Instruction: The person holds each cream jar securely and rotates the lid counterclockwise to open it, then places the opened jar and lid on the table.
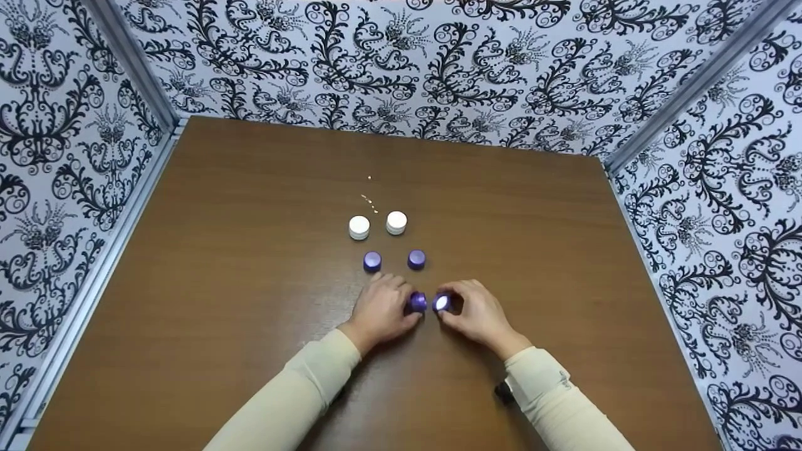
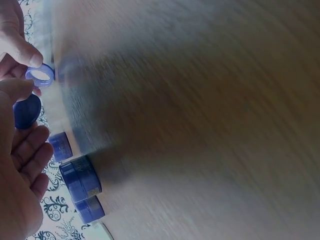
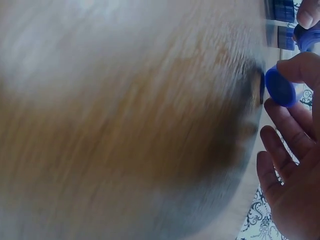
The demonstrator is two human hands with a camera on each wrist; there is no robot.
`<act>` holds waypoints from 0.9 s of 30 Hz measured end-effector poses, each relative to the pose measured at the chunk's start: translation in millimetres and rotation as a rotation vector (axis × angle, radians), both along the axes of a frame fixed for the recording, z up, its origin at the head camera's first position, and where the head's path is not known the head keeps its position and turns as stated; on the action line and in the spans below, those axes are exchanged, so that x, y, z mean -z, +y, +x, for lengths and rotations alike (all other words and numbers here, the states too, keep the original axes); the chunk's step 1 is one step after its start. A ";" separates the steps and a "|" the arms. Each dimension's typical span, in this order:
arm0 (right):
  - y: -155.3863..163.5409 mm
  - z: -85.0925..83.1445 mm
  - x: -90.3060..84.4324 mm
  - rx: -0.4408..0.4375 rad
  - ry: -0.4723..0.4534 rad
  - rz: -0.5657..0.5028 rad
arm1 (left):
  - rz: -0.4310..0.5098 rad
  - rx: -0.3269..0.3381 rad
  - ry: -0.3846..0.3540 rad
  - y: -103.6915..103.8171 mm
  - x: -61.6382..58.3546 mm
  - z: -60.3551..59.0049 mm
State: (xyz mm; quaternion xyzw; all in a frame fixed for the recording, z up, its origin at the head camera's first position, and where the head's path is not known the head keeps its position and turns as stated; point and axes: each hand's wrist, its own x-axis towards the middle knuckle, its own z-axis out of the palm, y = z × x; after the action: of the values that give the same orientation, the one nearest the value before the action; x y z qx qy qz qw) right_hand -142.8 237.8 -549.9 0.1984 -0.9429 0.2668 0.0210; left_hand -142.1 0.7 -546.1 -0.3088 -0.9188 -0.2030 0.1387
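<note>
My left hand [image 1: 401, 302] grips a small purple jar [image 1: 418, 302] just above the brown table [image 1: 250, 282]. Close beside it, my right hand [image 1: 452, 303] pinches a purple lid [image 1: 442, 303] whose pale inside faces the jar. The two pieces sit a little apart. In the left wrist view the jar [image 2: 26, 111] lies between my thumb and fingers, and the lid [image 2: 41, 75] shows above it. The right wrist view shows the lid [image 3: 280, 87] held by thumb and fingertip.
Two closed purple jars [image 1: 372, 261] [image 1: 416, 259] stand just beyond my hands. Two white jars [image 1: 359, 227] [image 1: 396, 222] stand behind those. Patterned walls [image 1: 75, 156] close in the table on the left, back and right.
</note>
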 end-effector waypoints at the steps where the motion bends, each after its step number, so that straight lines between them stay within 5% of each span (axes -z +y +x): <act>1: 0.6 -0.3 0.5 -0.011 0.016 0.012 | -0.002 0.002 0.000 0.2 0.0 -0.3; 27: 5.4 -1.7 3.7 -0.049 0.090 0.086 | -0.109 0.008 -0.022 14.1 2.4 -3.8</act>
State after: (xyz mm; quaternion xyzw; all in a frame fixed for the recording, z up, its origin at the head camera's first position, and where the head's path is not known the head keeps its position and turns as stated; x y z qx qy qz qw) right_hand -144.6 243.2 -553.6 0.2341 -0.9464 0.2175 0.0481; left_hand -145.9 14.8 -548.6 -0.3174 -0.9287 -0.1564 0.1109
